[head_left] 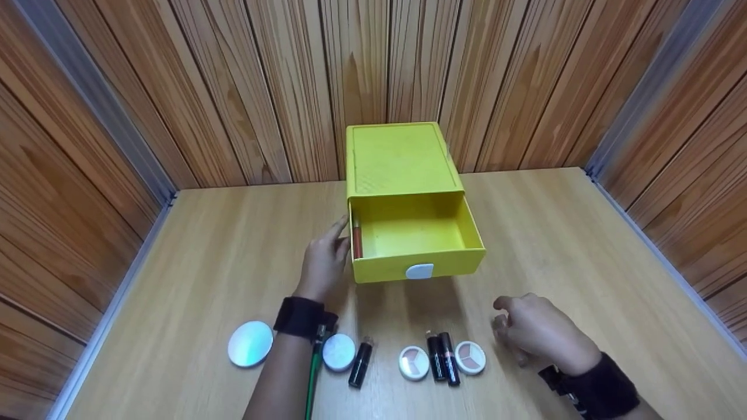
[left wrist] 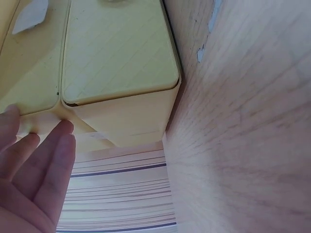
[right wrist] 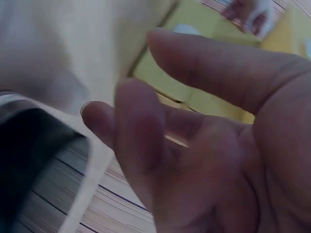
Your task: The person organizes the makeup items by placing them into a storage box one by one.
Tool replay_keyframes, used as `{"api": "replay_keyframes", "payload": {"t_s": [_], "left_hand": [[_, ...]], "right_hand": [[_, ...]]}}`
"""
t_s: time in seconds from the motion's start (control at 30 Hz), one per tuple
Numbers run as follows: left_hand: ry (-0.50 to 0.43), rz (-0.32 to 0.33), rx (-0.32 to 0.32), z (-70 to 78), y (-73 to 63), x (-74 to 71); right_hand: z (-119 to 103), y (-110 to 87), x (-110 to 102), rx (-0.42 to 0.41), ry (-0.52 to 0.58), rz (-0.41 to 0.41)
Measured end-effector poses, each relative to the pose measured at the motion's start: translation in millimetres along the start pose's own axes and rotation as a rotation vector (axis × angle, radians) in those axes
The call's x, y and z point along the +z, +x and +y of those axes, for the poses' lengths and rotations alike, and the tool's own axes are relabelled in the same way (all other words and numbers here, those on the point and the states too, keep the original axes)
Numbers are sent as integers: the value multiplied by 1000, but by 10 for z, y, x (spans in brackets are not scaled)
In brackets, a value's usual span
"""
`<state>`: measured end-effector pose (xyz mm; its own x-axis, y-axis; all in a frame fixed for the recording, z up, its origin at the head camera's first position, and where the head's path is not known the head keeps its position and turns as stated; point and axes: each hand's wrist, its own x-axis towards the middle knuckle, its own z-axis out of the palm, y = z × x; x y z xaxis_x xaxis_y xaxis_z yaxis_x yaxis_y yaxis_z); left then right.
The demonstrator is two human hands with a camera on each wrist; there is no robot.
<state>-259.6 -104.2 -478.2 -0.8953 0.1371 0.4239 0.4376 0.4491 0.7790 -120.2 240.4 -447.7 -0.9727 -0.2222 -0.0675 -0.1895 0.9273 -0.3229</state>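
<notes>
A yellow drawer box [head_left: 402, 157] stands at the middle of the table with its upper drawer [head_left: 408, 263] pulled out. Along the drawer's left inner wall lies a reddish-brown tube [head_left: 357, 242], perhaps a lip gloss. My left hand [head_left: 324, 262] rests against the box's left side, and the left wrist view shows its fingers [left wrist: 58, 150] fairly straight at the box's side. Over the table at the right, my right hand [head_left: 540, 329] holds nothing. Its fingers [right wrist: 141, 126] are loosely bent in the right wrist view.
Along the front lie a shiny round disc [head_left: 250, 344], a green-handled brush [head_left: 313, 373], a white round case [head_left: 339, 352], a black tube [head_left: 361, 363], two more black tubes [head_left: 435, 357], and two round three-colour palettes [head_left: 414, 363]. Wood-panelled walls [head_left: 292, 87] enclose the table.
</notes>
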Motion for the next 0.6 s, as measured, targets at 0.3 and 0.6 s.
{"api": "replay_keyframes", "payload": {"t_s": [0.3, 0.6], "left_hand": [[-2, 8, 16, -11, 3, -3], [23, 20, 46, -26, -10, 8]], "right_hand": [[42, 117, 237, -15, -173, 182], [12, 170, 294, -22, -231, 118]]}}
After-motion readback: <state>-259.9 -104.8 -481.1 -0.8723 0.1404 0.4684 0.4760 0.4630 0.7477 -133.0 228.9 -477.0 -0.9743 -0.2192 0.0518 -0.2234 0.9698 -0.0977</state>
